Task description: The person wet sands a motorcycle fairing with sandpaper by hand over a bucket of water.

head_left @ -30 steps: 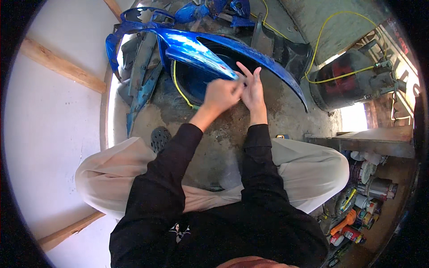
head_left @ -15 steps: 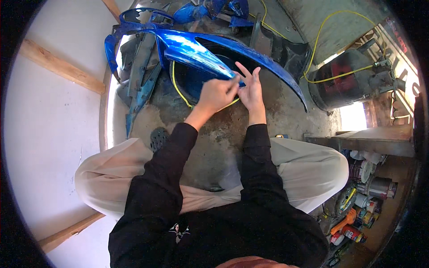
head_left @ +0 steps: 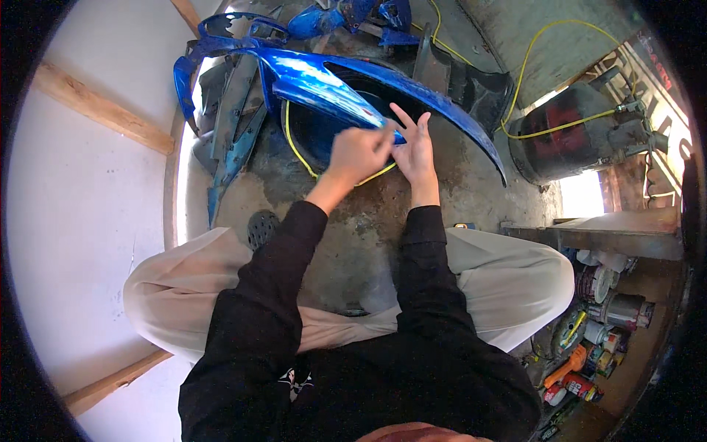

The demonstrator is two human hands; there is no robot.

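A glossy blue vehicle body panel (head_left: 317,85) stretches across the floor ahead of me, its narrow pointed prong facing my hands and a long curved arm sweeping to the right. Patches of its finish look pale and worn. My left hand (head_left: 359,153) is closed at the prong's tip, slightly blurred; whatever lies between its fingers is hidden. Beneath and beside the same tip, my right hand (head_left: 414,155) has its palm turned up and its visible fingers spread, touching the prong.
Under the panel sits a dark round tub (head_left: 302,132). More blue panels (head_left: 317,22) and dark plastic pieces (head_left: 464,85) lie behind. A yellow hose (head_left: 521,74) runs to a compressor tank (head_left: 556,132) at right. Cans and tools (head_left: 589,346) fill a shelf; a white wall (head_left: 81,191) stands left.
My left hand shifts very slightly at the prong's tip. The right hand and the panel stay almost where they were.
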